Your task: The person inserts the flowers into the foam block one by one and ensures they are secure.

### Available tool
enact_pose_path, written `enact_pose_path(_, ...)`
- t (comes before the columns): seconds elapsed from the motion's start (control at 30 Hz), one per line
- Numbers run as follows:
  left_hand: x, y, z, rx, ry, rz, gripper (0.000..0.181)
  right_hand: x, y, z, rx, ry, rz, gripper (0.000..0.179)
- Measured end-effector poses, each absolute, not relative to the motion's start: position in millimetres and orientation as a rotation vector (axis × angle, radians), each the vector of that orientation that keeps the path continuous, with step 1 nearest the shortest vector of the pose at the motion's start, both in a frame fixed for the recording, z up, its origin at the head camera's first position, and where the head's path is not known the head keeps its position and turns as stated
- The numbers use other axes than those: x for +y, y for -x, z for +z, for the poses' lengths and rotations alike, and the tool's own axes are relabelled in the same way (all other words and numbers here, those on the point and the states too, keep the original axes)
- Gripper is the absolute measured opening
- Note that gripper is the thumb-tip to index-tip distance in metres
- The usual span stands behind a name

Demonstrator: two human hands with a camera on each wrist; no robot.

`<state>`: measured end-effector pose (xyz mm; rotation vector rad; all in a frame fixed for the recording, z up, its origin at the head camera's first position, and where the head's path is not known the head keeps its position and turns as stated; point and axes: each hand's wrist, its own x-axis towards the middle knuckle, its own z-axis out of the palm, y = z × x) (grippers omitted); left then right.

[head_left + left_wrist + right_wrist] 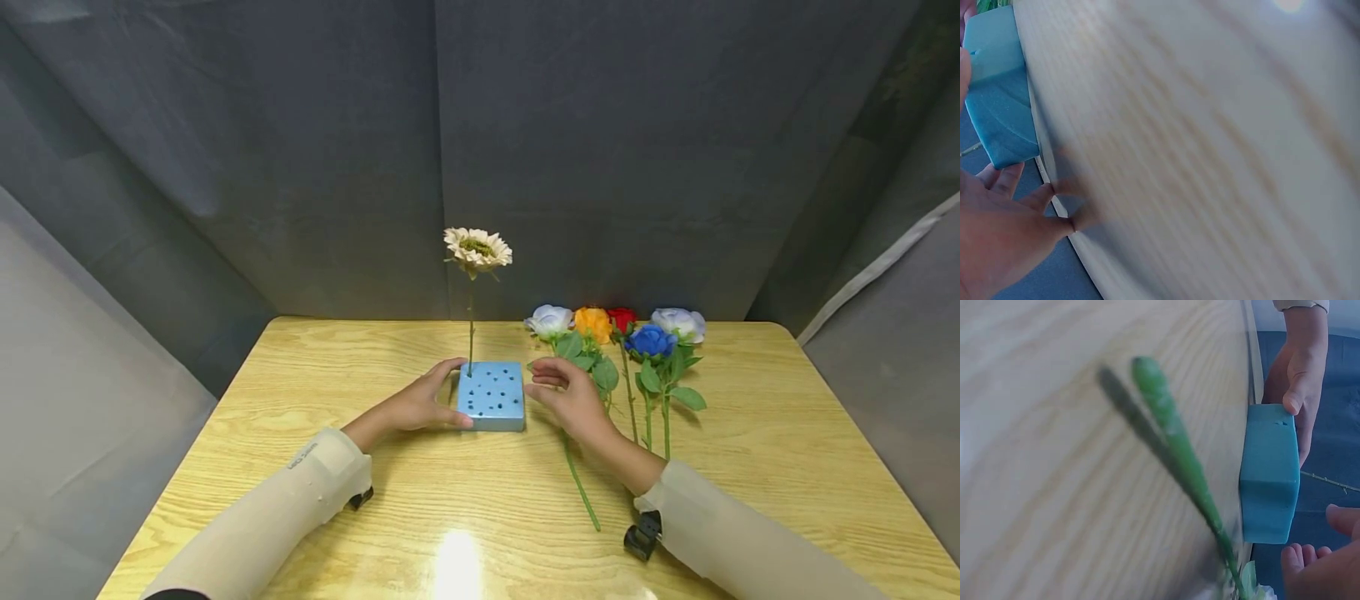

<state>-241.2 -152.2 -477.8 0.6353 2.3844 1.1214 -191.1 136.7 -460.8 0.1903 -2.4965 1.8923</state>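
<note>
A curtained-off booth, set up much like a small filming corner; whether it stands in a home, an office or a lab cannot be told. Dark grey cloth (585, 167) hangs in folds right behind a wood-grain table (787, 433), and paler sheets (75, 433) close in the sides. A bright glare (457, 562) lies on the tabletop, and a small black device (642, 536) sits at the right cuff (667, 492)

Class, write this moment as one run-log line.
left hand: gripping blue block; right hand: near block, empty; cream flower: upright in block; other flowers: lying on table
</note>
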Motion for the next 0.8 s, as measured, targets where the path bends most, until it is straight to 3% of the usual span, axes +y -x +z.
enact_pose_path(0.8,-151.0,239.5,-476.3,2.386,-0.623,1.129,0.115,170.7,161.9,-473.0,-2.644,-0.114,1.837,0.053)
